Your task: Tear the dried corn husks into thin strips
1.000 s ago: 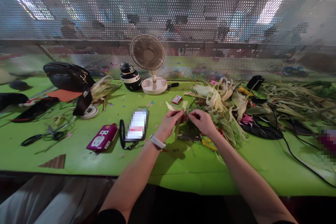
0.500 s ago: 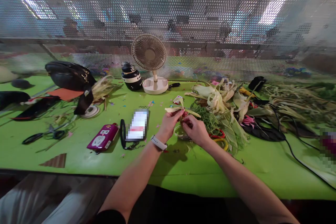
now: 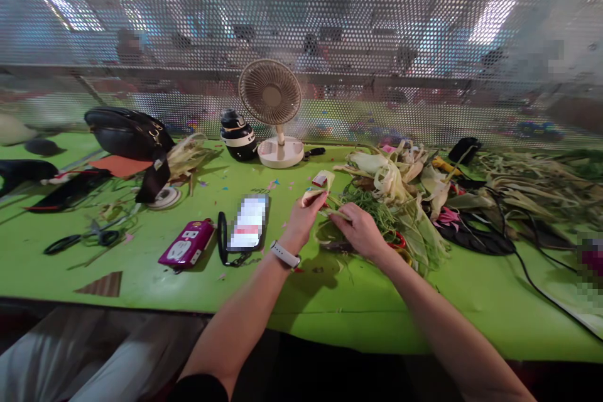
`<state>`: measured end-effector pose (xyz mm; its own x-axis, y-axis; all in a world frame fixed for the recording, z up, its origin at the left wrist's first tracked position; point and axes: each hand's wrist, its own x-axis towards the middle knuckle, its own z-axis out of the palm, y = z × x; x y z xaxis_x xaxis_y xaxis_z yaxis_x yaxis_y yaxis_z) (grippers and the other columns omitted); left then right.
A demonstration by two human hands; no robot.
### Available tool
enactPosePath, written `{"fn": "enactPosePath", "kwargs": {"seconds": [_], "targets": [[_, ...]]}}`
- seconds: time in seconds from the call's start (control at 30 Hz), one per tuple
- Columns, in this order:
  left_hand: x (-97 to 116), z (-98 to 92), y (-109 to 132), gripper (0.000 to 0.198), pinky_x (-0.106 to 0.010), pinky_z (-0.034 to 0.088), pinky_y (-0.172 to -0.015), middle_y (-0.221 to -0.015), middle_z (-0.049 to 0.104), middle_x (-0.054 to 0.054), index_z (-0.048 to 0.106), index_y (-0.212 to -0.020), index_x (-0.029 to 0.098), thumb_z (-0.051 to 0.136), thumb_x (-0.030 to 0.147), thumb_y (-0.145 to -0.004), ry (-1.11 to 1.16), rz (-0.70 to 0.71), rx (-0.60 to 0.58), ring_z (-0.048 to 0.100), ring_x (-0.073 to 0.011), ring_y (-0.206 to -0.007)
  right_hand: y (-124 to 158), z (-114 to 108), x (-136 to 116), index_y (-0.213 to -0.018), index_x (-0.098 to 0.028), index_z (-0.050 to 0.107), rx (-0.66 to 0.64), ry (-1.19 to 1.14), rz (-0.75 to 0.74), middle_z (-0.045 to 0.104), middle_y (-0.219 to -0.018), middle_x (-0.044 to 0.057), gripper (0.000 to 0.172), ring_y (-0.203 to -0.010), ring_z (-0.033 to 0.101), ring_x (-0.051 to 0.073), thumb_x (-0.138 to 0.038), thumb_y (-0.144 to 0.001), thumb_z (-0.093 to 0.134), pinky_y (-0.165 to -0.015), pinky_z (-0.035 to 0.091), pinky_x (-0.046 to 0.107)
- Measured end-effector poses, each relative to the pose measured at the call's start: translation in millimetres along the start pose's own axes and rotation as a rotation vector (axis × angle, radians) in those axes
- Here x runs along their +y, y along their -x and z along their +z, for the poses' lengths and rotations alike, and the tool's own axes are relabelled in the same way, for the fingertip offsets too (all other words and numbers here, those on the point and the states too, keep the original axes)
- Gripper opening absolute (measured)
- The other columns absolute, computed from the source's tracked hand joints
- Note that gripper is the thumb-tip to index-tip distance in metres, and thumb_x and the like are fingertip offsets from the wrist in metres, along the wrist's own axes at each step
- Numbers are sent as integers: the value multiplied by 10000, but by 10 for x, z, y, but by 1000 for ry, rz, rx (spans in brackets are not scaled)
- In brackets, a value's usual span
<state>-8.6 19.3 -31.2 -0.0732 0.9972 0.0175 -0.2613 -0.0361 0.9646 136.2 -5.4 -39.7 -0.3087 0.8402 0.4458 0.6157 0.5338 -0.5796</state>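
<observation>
My left hand (image 3: 304,218), with a white watch on the wrist, pinches a pale strip of corn husk (image 3: 323,191) above the green table (image 3: 330,301). My right hand (image 3: 360,229) is closed on the other end of the same husk piece, just right of the left hand. Both hands hover over a curled husk loop and green strands (image 3: 372,207) lying on the table. A heap of corn husks (image 3: 396,179) lies right behind my right hand.
A phone (image 3: 249,223), a pink power strip (image 3: 186,245) and scissors (image 3: 78,239) lie to the left. A desk fan (image 3: 276,110), a black bottle (image 3: 238,136) and a black bag (image 3: 125,133) stand at the back. Black cables (image 3: 499,235) and more husks spread right.
My right hand moved left toward my left hand, then drew slightly down and right. The husk strip turned and shifted between my fingers. The view crept upward a little.
</observation>
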Motion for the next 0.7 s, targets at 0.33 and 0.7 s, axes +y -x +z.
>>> {"fn": "enactPosePath", "kwargs": {"seconds": [0.33,0.7], "targets": [[12,16,25,232,-277,428,-734,-757,686,-34,722,-750,153,758,352,-636,-67,31,-193,571,-152,-739,-42,-127,71,-837,-204,587,205,82,-6,628,-887,69,243,-827,579,186,-366,-933,435,-754,429,280],[-57,94,63,278,-246,452,-697,-787,714,-22,724,-769,164,818,311,-552,256,-182,-116,604,-117,-702,-47,-96,27,-802,-221,499,181,-189,201,591,-706,0,205,-592,568,147,-411,-876,474,-578,408,242]]}}
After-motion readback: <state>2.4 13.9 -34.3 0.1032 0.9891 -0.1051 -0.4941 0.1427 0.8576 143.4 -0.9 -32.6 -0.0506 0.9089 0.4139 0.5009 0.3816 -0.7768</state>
